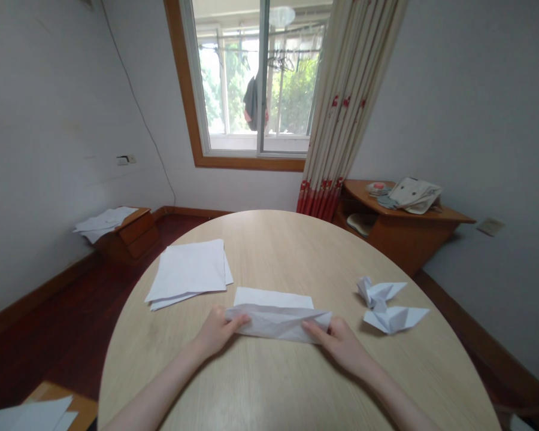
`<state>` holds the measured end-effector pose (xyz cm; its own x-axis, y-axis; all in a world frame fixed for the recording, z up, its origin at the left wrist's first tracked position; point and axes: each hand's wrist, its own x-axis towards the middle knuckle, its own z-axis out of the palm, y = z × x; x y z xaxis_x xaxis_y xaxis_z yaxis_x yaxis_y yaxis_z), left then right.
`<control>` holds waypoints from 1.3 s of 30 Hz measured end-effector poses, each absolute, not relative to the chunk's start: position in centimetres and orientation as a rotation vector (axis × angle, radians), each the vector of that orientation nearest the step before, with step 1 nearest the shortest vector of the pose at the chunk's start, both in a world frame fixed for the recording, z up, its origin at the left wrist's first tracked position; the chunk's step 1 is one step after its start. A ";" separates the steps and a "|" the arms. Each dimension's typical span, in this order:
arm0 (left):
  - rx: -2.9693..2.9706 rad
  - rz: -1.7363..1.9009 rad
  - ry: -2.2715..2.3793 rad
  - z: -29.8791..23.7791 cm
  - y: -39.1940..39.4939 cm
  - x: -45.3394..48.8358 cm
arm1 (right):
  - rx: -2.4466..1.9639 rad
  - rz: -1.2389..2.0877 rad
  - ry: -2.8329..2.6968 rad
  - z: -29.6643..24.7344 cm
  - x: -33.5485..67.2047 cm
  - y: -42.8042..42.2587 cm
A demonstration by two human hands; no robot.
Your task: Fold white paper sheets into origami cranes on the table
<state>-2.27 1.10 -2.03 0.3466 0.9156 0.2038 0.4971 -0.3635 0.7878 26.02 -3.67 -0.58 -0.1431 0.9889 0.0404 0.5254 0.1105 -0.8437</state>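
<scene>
A creased white sheet of paper (273, 324) stretches between my two hands over the round table. My left hand (220, 328) pinches its left end, thumb on top. At the opposite end my right hand (336, 341) grips it the same way, the thumb lying across the front. The fingers behind the paper are hidden. Just beyond the held part, a flat white strip of paper (273, 297) shows; whether it belongs to the same sheet I cannot tell.
A stack of white paper (191, 269) lies on the table (278, 383) at the left. Two folded paper figures (393, 318) stand at the right. Behind are a small cabinet (139, 236) with papers, a wooden desk (395, 239) with a bag, and a curtain (341, 120).
</scene>
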 end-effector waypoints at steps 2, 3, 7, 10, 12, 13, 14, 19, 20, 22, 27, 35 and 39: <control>1.968 0.844 1.189 -1.6 0.9 -2.1 | -1.493 0.914 -1.724 -0.6 25.9 -3.6; 1.957 0.825 1.155 -1.3 0.8 -2.0 | -1.502 0.914 -1.707 -0.6 25.8 -3.5; 1.930 0.786 1.019 -0.5 0.5 -1.7 | -1.516 0.895 -1.625 -0.7 25.5 -3.3; 1.943 0.788 1.030 -0.5 0.5 -1.6 | -1.537 0.847 -1.608 -1.2 25.4 -3.2; 1.960 0.781 1.103 -0.8 0.6 -1.5 | -1.561 0.783 -1.630 -1.5 25.4 -3.2; 1.972 0.779 1.147 -0.9 0.7 -1.5 | -1.572 0.739 -1.651 -1.6 25.3 -3.2; 1.986 0.778 1.187 -1.0 0.7 -1.5 | -1.580 0.686 -1.680 -1.8 25.3 -3.2; 2.030 0.774 1.249 -1.4 0.9 -1.4 | -1.608 0.427 -1.824 -2.4 25.5 -3.0; 2.040 0.769 1.250 -1.5 0.9 -1.4 | -1.611 0.398 -1.839 -2.6 25.6 -3.0; 2.079 0.760 1.241 -1.7 1.0 -1.5 | -1.615 0.345 -1.862 -3.0 25.8 -2.8; 2.216 0.745 1.222 -2.6 1.5 -1.8 | -1.635 0.142 -1.934 -4.0 26.2 -2.4; 2.447 0.818 1.163 -3.3 1.8 -1.8 | -1.642 -0.183 -1.979 -4.6 25.9 -2.0; 2.530 0.833 1.210 -3.7 1.9 -1.8 | -1.668 -0.232 -1.957 -5.1 25.8 -1.8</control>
<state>-1.84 1.86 -3.71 0.5016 0.7680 0.3982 0.6461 -0.6387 0.4179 25.79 -1.80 -5.09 -0.0767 0.8570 0.5096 0.9523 0.2144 -0.2172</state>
